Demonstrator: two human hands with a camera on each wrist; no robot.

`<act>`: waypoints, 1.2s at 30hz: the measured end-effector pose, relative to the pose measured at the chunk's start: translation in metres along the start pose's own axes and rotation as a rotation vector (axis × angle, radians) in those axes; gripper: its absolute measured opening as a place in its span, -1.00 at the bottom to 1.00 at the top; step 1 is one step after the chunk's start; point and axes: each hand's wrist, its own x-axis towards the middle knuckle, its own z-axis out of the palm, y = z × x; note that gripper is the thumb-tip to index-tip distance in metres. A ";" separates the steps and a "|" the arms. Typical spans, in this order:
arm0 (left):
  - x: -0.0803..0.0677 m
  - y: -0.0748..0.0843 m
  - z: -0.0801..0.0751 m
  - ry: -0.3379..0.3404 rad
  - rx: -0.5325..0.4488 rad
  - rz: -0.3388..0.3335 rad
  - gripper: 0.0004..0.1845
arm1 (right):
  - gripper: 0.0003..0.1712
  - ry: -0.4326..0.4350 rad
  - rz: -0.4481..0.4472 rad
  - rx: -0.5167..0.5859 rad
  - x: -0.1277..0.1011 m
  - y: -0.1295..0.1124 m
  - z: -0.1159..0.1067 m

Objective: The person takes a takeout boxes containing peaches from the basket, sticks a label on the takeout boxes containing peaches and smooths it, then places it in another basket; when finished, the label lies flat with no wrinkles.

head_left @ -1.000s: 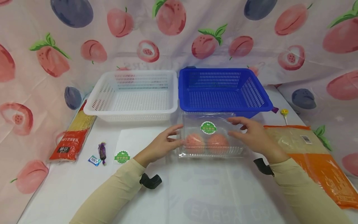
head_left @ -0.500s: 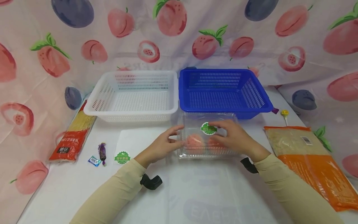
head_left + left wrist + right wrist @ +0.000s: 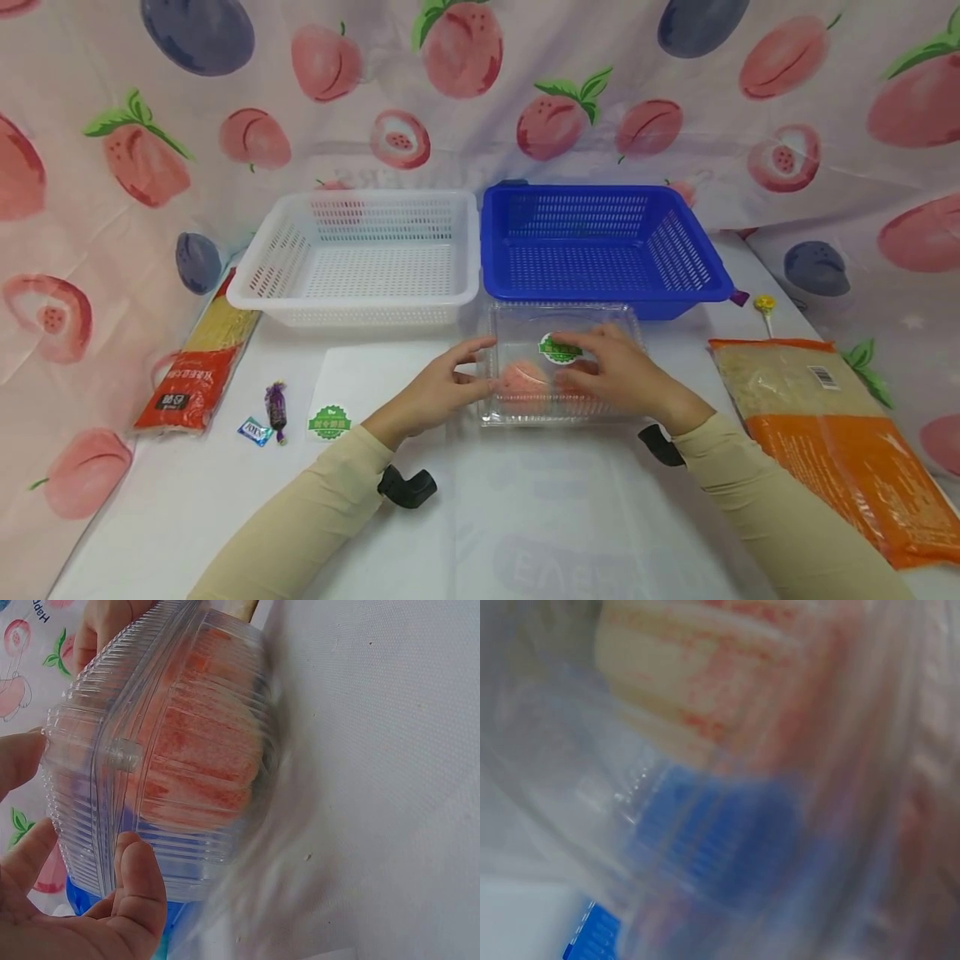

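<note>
L hand (image 3: 438, 385) fingers loosely curled | R hand (image 3: 615, 375) palm down, fingers spread

Materials and finish, as seen.
Clamshell box (image 3: 564, 321): clear, glossy ribbed plastic. White basket (image 3: 360, 254) and blue basket (image 3: 600, 242): perforated plastic, slight sheen. Desk (image 3: 525, 517): smooth white cover. Backdrop (image 3: 480, 83): printed cloth, matt. Orange bag (image 3: 832, 433): shiny film.

Two baskets are sitting far: one white (image 3: 360, 254), one blue (image 3: 600, 246). One clear box (image 3: 558, 362) is holding two peaches (image 3: 521, 379). Two packets, two candies, one lollipop (image 3: 763, 305) are lying around.
</note>
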 end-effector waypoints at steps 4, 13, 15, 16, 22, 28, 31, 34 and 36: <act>0.001 -0.001 -0.001 0.005 0.006 0.001 -0.25 | -0.38 -0.037 -0.006 0.014 0.000 0.000 -0.001; 0.002 -0.001 -0.002 0.001 0.016 0.005 -0.24 | -0.40 -0.130 -0.005 0.056 0.000 0.000 -0.002; 0.002 0.000 -0.002 -0.004 0.015 0.009 -0.24 | -0.42 -0.132 -0.013 0.082 0.000 0.001 -0.003; 0.002 -0.001 -0.002 -0.005 0.013 0.010 -0.24 | -0.44 -0.126 -0.019 0.097 0.000 0.001 -0.003; 0.001 -0.001 -0.001 -0.003 -0.002 0.002 -0.25 | -0.47 -0.019 0.000 0.193 -0.012 0.002 -0.019; 0.001 -0.001 0.000 -0.012 -0.004 -0.005 -0.24 | -0.42 0.132 0.073 0.171 -0.032 0.015 -0.038; 0.001 -0.001 -0.001 -0.010 -0.007 -0.004 -0.24 | -0.41 0.175 0.088 0.164 -0.039 0.027 -0.040; 0.001 -0.002 -0.001 -0.009 -0.014 -0.005 -0.24 | -0.42 0.181 0.101 0.167 -0.043 0.039 -0.039; 0.001 -0.002 -0.002 -0.011 -0.019 -0.005 -0.23 | -0.41 0.170 0.116 0.171 -0.045 0.045 -0.038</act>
